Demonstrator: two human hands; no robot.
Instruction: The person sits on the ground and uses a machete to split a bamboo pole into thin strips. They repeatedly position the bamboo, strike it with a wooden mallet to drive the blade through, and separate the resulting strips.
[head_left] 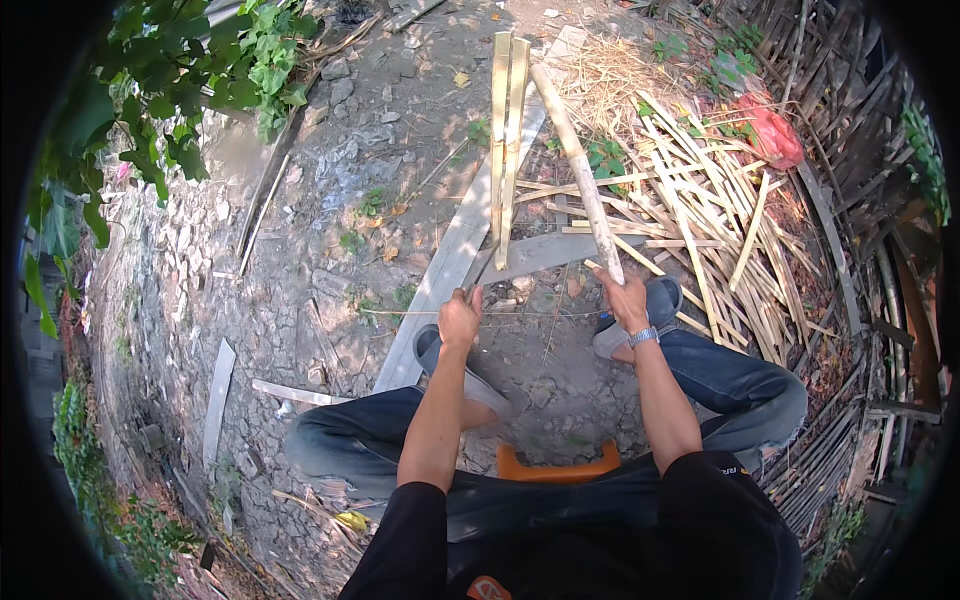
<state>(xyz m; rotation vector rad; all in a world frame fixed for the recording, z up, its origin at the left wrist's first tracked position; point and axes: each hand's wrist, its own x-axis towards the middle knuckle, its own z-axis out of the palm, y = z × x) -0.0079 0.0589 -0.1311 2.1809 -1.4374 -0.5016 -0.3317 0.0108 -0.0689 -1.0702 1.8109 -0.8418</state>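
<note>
The person sits on a low orange stool (556,468) on bare, stony ground (300,260), knees spread, in jeans and grey slippers. The left hand (459,318) is clenched around the handle of a blade (482,270); the blade itself is thin and dark and hard to make out, but it reaches up to the near end of two split bamboo slats (507,140). These slats stand almost upright, side by side and touching, running away from the person toward the far edge of the ground. The right hand (624,297), with a wristwatch on the wrist, has its fingers closed around the lower end of a round wooden stick (578,165), which slants up and to the left, its far end close beside the slats' tops. A grey plank (450,265) lies on the ground under the slats. To the right lies a heap of cut bamboo strips (700,210), with a red bag (772,132) behind it. Green leaves (180,70) hang at the far left corner.
</note>
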